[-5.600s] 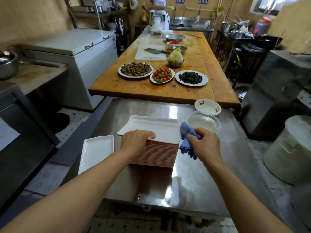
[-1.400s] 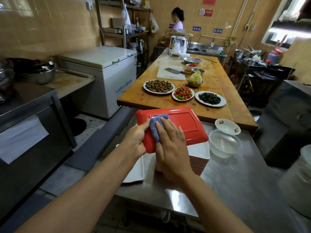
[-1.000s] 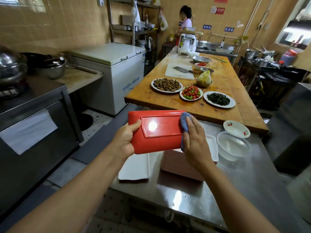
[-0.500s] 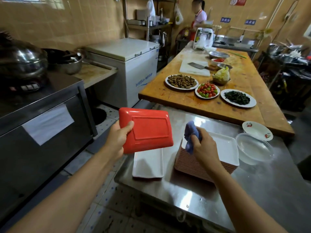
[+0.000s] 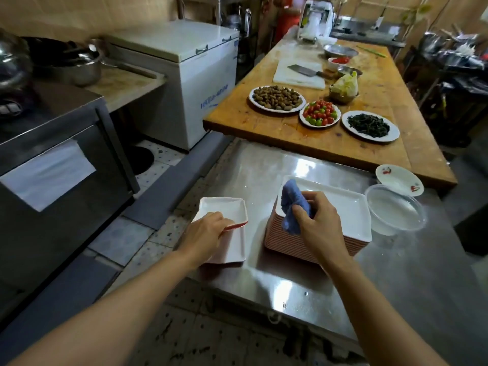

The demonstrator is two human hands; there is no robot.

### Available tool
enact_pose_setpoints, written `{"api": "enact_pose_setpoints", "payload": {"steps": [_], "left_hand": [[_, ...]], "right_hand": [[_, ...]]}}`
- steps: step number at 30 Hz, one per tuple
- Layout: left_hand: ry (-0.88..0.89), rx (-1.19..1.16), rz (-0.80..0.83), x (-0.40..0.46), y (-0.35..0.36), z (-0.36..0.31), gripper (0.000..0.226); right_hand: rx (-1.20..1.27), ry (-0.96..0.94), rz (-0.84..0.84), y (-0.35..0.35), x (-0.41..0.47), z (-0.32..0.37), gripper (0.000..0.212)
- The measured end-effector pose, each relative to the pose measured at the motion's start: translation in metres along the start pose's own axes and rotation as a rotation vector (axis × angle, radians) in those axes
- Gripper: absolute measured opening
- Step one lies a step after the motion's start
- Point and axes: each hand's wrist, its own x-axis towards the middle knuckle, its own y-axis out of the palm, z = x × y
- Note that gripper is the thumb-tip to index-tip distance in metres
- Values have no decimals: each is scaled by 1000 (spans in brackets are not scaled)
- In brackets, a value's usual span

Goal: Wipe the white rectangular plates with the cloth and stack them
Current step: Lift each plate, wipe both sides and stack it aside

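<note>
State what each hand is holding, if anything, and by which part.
The left hand grips a white rectangular plate by its near long rim. The right hand clutches the bunched blue cloth around its middle.

Both bare forearms reach forward and down. The left hand (image 5: 208, 231) lies palm down, wrist slightly bent, fingers curled in a grip. The right hand (image 5: 318, 225) sits just beside it, knuckles up, fingers and thumb pinched closed
</note>
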Motion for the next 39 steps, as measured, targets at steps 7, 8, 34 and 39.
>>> {"api": "enact_pose_setpoints", "payload": {"steps": [7, 8, 34, 39], "left_hand": [[-27, 13, 97, -12, 40, -5, 28], [-42, 35, 126, -13, 43, -5, 28], [-311, -117, 308, 35, 36, -28, 52], [-365, -431, 221, 88, 9, -66, 51]], "right_hand": [[35, 24, -9, -3, -6, -12, 16], [44, 30, -15, -4, -6, -13, 16], [-1, 91, -89, -22, -12, -22, 18], [-171, 52, -147, -20, 15, -27, 20]]}}
